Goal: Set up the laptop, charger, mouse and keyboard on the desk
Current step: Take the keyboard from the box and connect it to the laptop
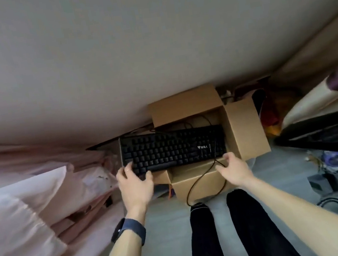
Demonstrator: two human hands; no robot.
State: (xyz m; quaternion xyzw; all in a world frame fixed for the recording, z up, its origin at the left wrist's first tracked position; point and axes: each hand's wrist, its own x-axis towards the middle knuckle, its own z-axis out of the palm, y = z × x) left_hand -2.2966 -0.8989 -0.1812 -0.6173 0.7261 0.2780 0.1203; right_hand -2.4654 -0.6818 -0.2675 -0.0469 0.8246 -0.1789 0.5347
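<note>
Nearest to us are two legs in black trousers (224, 240), standing on a pale grey floor (167, 226). Both bare forearms reach forward from the lower edge. The left wrist wears a dark band (128, 228).

The left hand (136, 184) holds the near left corner of the keyboard (173, 149). Its fingers lie curled over the keys and the thumb is at the front edge. The right hand (234, 167) is at the near right corner of the keyboard, with the fingers bent toward the edge. We cannot tell if it really grips the keyboard, the cable, or only touches them.

The keyboard is black and lies level across the top of an open cardboard box (245, 129), with its left end sticking out past the box. The flaps of the box are spread outward. A thin black cable (200, 175) hangs from the right part of the keyboard and makes a loop in front of the box, down to the floor.

To the left of the box we see pink and white cloth (30, 192) in folds. To the right, on the floor, is a small grey device (323, 181), and beyond it some dark things, too blurred to name. Behind the box a plain pale wall (151, 42) fills the upper part of the view.
</note>
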